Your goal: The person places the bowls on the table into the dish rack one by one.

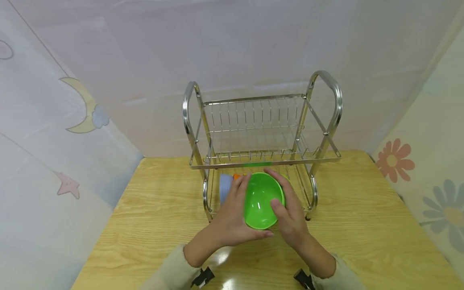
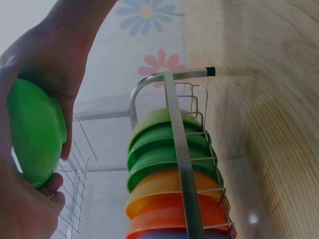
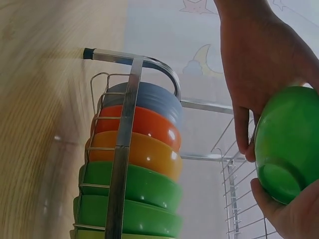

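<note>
A bright green bowl [image 1: 262, 201] is held in the air between both hands, in front of the dish rack, its hollow facing the head camera. My left hand [image 1: 233, 217] grips its left side, with the thumb along the lower edge. On the right, my right hand [image 1: 293, 219] holds the rim, its thumb over the edge toward the inside. The right wrist view shows the bowl's outer base [image 3: 280, 177]. Beyond the hands, the rack's lower tier holds a row of bowls: blue [image 3: 149, 99], orange-red [image 3: 154, 127], orange [image 3: 152, 152] and several green [image 3: 149, 186].
The two-tier metal dish rack [image 1: 264, 163] stands on a wooden table [image 1: 159, 193]. Its upper tier has wire slots [image 1: 253, 117] between two tall curved side handles [image 1: 335, 100]. A pale cloth backdrop [image 1: 145, 80] with printed shapes surrounds the table's back and sides.
</note>
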Motion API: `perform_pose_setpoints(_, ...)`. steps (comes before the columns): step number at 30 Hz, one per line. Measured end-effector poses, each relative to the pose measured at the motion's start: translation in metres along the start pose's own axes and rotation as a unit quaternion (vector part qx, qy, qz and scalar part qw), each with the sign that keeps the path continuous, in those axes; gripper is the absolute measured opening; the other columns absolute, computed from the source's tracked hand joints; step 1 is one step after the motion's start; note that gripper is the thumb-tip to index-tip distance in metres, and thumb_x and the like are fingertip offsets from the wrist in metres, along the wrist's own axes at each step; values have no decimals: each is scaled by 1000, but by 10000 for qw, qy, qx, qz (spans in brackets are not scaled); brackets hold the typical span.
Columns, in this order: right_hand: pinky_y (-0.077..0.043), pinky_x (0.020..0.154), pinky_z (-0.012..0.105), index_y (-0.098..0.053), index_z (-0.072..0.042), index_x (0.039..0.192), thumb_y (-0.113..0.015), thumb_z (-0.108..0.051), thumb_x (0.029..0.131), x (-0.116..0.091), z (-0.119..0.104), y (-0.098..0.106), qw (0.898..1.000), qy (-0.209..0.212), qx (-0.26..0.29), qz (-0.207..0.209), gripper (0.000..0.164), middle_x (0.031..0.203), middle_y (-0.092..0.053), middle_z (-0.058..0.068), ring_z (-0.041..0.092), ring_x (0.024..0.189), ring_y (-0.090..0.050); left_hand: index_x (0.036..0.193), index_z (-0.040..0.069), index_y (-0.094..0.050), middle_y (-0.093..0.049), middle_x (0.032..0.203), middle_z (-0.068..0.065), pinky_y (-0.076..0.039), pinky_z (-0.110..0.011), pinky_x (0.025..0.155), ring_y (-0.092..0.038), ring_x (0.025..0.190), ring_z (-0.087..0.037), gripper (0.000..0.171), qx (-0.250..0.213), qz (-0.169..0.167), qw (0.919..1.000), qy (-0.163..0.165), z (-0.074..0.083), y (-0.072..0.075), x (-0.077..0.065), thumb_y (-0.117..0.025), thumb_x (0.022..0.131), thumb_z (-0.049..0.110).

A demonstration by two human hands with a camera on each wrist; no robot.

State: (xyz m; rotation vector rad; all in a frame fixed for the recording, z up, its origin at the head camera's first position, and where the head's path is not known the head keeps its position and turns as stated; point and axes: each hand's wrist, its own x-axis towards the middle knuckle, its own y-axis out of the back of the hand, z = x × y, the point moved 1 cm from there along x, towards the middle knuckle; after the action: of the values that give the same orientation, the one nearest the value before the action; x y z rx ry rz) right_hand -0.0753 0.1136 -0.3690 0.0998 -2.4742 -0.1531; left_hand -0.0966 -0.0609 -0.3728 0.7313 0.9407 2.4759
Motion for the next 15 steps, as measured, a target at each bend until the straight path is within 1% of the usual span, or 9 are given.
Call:
perform_pose_setpoints(3, -54, 96, 29, -43, 3, 148, -38, 1, 91, 2, 0, 3, 9998, 147, -69, 104, 57, 149, -48, 19, 22, 132, -52, 164, 24, 1, -25, 160, -9, -53, -43, 99, -49, 130, -25, 144, -15, -178, 9998, -27, 2, -2, 0, -95, 60, 54)
perform_pose_setpoints(5, -55, 94, 29, -47, 5, 144, -38, 1, 91, 3, 0, 7, 9994, 278, -187, 120, 54, 145, -52, 21, 21, 129, -54, 164, 23, 3, -23, 163, -9, -51, -44, 103, -47, 135, -26, 143, 71, -334, 9994, -61, 3, -1, -1, -92, 63, 57)
perform_pose_setpoints(7, -58, 88, 29, -50, 5, 141, -38, 0, 91, 5, 0, 13, 9986, 372, -371, 95, 52, 139, -56, 22, 19, 123, -57, 164, 21, 3, -21, 165, -9, -48, -47, 107, -43, 141, -27, 136, 205, -495, 9985, -94, 6, 3, -2, -87, 70, 60)
perform_pose_setpoints(9, -59, 85, 29, -52, 5, 139, -38, 0, 90, 7, 1, 20, 9969, 508, -605, 36, 50, 135, -58, 24, 19, 120, -59, 164, 20, 1, -22, 166, -8, -44, -51, 110, -37, 145, -27, 123, 402, -634, 9970, -186, 9, 10, -5, -77, 79, 64)
perform_pose_setpoints(10, -58, 84, 28, -53, 5, 138, -40, 0, 90, 8, 2, 24, 9954, 564, -777, 3, 50, 133, -59, 23, 18, 119, -59, 164, 20, -2, -24, 165, -8, -43, -52, 111, -36, 146, -27, 115, 491, -673, 9961, -285, 10, 15, -6, -71, 84, 65)
perform_pose_setpoints(12, -56, 88, 26, -54, 3, 137, -42, -1, 88, 10, 4, 33, 9914, 680, -1115, -40, 51, 133, -60, 21, 17, 121, -59, 164, 19, -10, -32, 162, -7, -46, -51, 109, -40, 144, -26, 97, 727, -641, 9935, -595, 14, 27, -10, -55, 93, 68)
perform_pose_setpoints(14, -52, 93, 23, -56, 2, 137, -45, -1, 87, 13, 9, 42, 9863, 803, -1442, -63, 51, 132, -61, 21, 17, 122, -58, 161, 16, -24, -44, 154, -6, -48, -46, 106, -47, 138, -23, 81, 973, -445, 9875, -1154, 19, 40, -13, -42, 100, 67)
perform_pose_setpoints(15, -50, 95, 21, -57, 1, 137, -47, -1, 86, 14, 11, 47, 9830, 831, -1636, -75, 52, 133, -62, 19, 16, 123, -58, 158, 14, -33, -50, 148, -6, -50, -42, 104, -52, 132, -21, 76, 1093, -280, 9826, -1473, 21, 47, -15, -38, 102, 65)
